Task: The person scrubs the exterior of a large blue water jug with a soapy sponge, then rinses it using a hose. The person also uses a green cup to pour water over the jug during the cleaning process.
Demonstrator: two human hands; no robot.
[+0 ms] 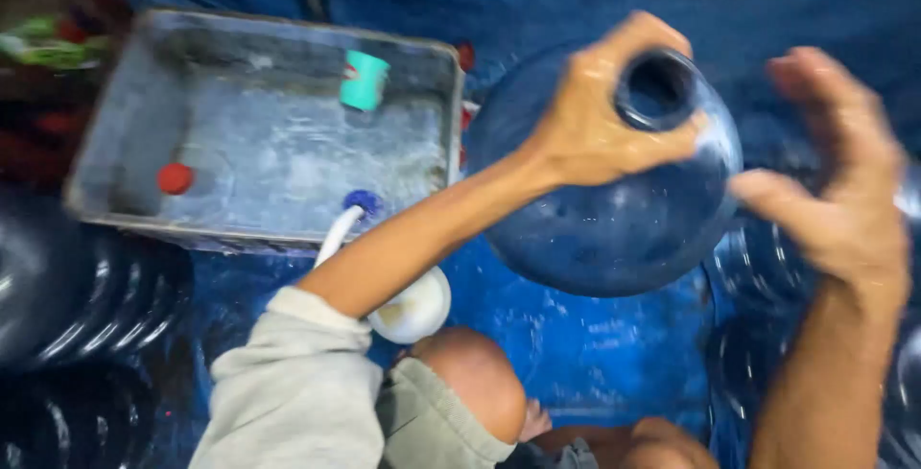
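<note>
A large blue water jug [614, 220] tilts toward me with its open neck up. My left hand [600, 109] grips the jug at its neck and shoulder. My right hand [835, 181] hovers just right of the jug, fingers spread, holding nothing; it is blurred. My bare knees show at the bottom of the view, above a wet blue floor.
A grey metal tray [106, 133] of water sits at the upper left, holding a teal cup [365, 81] and a red cap [175, 178]. A white brush with a blue tip [357, 210] leans on its edge. Dark jugs [67, 287] lie at left and right.
</note>
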